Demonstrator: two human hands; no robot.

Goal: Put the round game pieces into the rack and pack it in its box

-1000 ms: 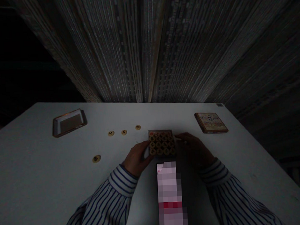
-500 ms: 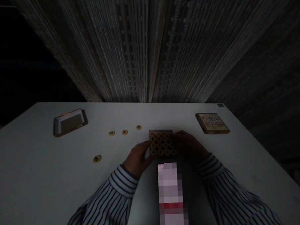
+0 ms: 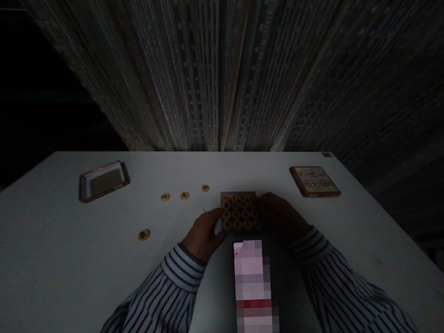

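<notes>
A small tray of round wooden pieces [image 3: 241,214] lies near the middle of the white table, its pieces set in rows and the back row marked in red. My left hand [image 3: 205,234] grips the tray's left side, thumb near the front corner and fingers at the edge. On the other side, my right hand [image 3: 279,212] is closed round the right edge, dark in shadow, with its fingertips by the back right corner. Just in front of the tray lies a lit phone-like screen [image 3: 249,278], mostly pixelated.
Loose round pieces lie left of the tray: three toward the back, including one piece [image 3: 184,195], and another piece [image 3: 144,234] nearer. An open box part [image 3: 104,182] stands back left, a printed box lid [image 3: 315,181] back right. A string curtain [image 3: 218,73] hangs behind the table [image 3: 64,271].
</notes>
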